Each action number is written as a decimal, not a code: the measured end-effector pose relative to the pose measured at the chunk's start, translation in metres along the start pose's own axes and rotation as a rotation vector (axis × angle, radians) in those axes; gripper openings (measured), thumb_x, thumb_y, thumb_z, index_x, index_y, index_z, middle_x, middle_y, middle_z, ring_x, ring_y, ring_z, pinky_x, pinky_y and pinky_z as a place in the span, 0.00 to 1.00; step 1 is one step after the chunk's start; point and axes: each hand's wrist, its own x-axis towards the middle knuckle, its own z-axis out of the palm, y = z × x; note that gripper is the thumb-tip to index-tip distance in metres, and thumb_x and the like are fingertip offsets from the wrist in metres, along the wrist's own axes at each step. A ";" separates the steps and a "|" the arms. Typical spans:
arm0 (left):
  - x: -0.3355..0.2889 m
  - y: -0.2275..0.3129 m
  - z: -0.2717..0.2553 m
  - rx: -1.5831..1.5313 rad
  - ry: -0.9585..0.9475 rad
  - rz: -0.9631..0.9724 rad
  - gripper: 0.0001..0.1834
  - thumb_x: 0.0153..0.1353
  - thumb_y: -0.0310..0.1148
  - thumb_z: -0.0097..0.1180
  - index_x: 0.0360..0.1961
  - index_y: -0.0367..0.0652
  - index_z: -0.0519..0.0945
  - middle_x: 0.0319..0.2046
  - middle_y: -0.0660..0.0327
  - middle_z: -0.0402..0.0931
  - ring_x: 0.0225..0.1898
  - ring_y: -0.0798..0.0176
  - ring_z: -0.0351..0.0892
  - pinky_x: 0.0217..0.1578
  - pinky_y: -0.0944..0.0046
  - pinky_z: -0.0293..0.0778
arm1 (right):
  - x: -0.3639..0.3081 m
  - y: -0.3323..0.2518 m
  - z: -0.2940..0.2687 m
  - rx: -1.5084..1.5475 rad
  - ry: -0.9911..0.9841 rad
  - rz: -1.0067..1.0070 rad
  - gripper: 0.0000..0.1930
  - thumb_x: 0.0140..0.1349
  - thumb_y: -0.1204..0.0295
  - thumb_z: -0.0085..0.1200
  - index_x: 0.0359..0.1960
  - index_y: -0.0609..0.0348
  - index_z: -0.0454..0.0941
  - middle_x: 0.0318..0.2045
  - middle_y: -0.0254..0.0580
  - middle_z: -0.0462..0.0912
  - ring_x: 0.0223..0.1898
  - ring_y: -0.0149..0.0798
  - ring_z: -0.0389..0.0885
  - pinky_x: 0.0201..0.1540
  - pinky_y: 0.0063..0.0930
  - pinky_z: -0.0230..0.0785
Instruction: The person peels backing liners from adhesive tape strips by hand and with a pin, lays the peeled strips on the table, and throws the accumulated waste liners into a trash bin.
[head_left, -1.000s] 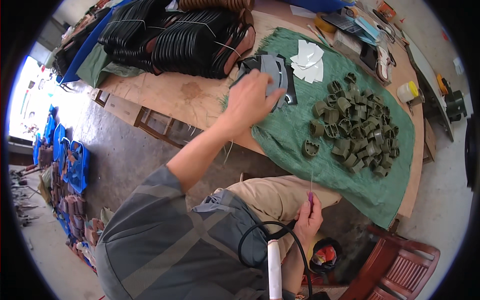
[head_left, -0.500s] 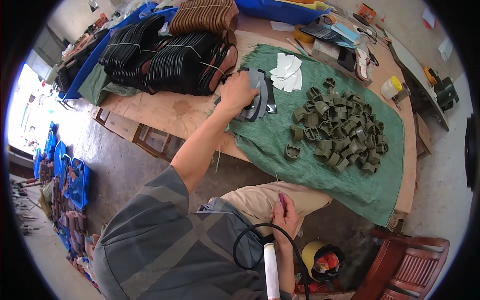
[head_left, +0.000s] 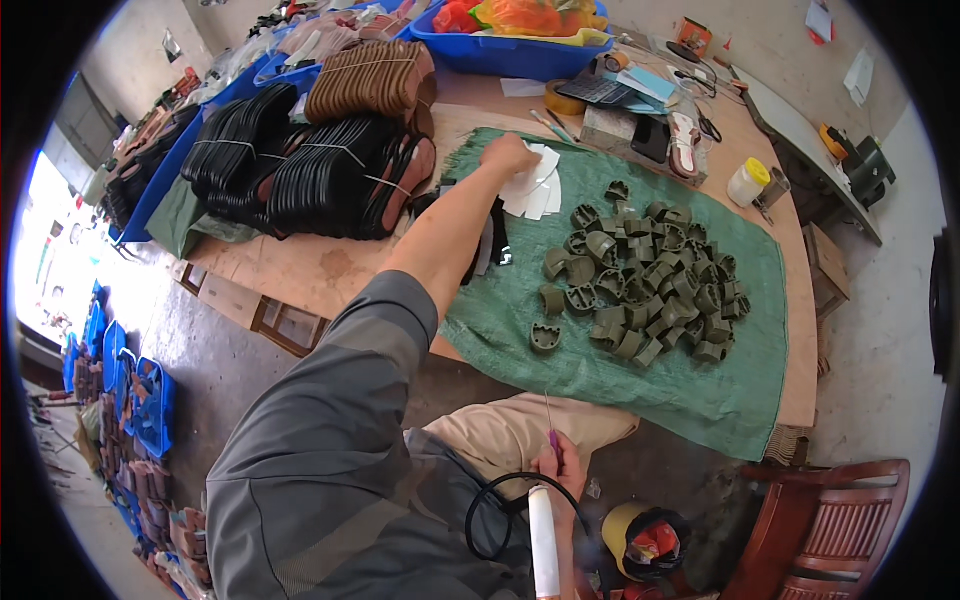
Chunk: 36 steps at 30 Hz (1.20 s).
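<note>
My left hand (head_left: 508,157) reaches far forward to the white flat pieces (head_left: 535,192) on the green cloth. Its fingertips are at the upper edge of these pieces and mostly hidden, so their grip does not show. Under that forearm lie dark curved flat pieces (head_left: 488,245), partly covered. Near my lap, my right hand (head_left: 562,468) is closed round the purple handle of a thin pointed tool (head_left: 553,438), its slim metal shaft pointing up toward the table edge. A heap of olive-green hollow heel-shaped pieces (head_left: 660,280) covers the cloth's middle.
Tied stacks of black soles (head_left: 320,175) and brown soles (head_left: 370,80) stand at the left. A blue tub (head_left: 510,55) sits at the back. A yellow-lidded jar (head_left: 748,182) is on the right. The green cloth (head_left: 720,400) hangs over the near edge, by a wooden chair (head_left: 840,530).
My left hand has gone from the dark curved pieces to the white pieces, farther forward and right. The right hand keeps the purple-handled tool in my lap. The view has shifted slightly.
</note>
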 end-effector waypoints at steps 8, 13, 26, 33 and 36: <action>0.048 -0.045 0.011 -0.528 -0.085 -0.224 0.12 0.54 0.32 0.66 0.36 0.34 0.83 0.29 0.53 0.81 0.22 0.58 0.80 0.19 0.56 0.75 | 0.002 -0.002 -0.009 0.073 0.040 0.065 0.17 0.71 0.69 0.54 0.56 0.67 0.76 0.28 0.35 0.81 0.27 0.24 0.76 0.33 0.19 0.71; 0.014 -0.067 -0.020 -0.954 0.028 -0.077 0.09 0.60 0.31 0.62 0.38 0.36 0.81 0.30 0.58 0.80 0.27 0.60 0.81 0.27 0.57 0.78 | 0.012 -0.020 -0.009 0.092 -0.036 0.003 0.18 0.72 0.70 0.51 0.60 0.65 0.71 0.28 0.35 0.80 0.27 0.24 0.75 0.32 0.19 0.70; -0.287 0.015 -0.034 -1.289 -0.799 0.159 0.23 0.60 0.20 0.51 0.58 0.39 0.71 0.39 0.62 0.76 0.36 0.66 0.80 0.32 0.61 0.84 | 0.071 -0.113 0.004 -0.226 0.258 -0.459 0.10 0.69 0.76 0.53 0.49 0.65 0.77 0.31 0.43 0.81 0.31 0.34 0.78 0.37 0.26 0.71; -0.332 0.028 -0.021 -1.372 -1.068 0.047 0.14 0.69 0.31 0.56 0.53 0.40 0.75 0.37 0.63 0.79 0.32 0.69 0.82 0.28 0.65 0.83 | 0.077 -0.112 -0.013 -0.371 0.276 -0.514 0.09 0.68 0.74 0.57 0.47 0.63 0.78 0.28 0.45 0.82 0.25 0.37 0.79 0.30 0.29 0.71; -0.331 0.027 -0.016 -1.326 -1.032 0.044 0.12 0.69 0.33 0.58 0.50 0.39 0.77 0.36 0.62 0.79 0.33 0.69 0.82 0.29 0.66 0.83 | 0.071 -0.109 -0.018 -0.383 0.278 -0.536 0.08 0.68 0.74 0.57 0.46 0.63 0.79 0.29 0.46 0.83 0.26 0.38 0.80 0.31 0.29 0.71</action>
